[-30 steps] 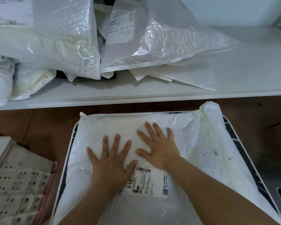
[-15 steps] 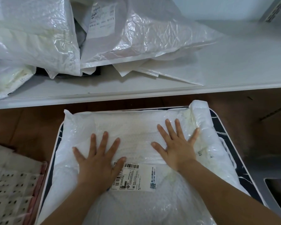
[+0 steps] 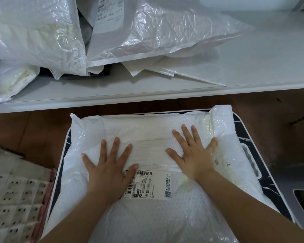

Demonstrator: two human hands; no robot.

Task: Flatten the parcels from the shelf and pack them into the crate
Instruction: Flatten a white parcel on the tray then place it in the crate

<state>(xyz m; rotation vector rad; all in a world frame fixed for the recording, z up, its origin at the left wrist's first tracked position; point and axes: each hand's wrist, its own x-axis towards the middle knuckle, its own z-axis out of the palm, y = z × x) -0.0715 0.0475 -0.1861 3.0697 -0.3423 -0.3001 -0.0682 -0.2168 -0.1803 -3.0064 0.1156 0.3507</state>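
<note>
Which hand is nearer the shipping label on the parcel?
Left. The left hand touches the label's left edge with its thumb; the right hand presses the parcel up and right of it.

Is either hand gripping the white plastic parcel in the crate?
No: the left hand and right hand press flat, fingers spread, on the white plastic parcel lying in the dark crate.

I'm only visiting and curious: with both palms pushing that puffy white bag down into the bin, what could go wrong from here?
1. The soft white plastic parcel bulges over the dark crate's white rim, so it may spring back up once the left hand and right hand lift.
2. Hard pressing could split its thin film.
3. The left hand's thumb lies on the printed shipping label, which might crease.
</note>
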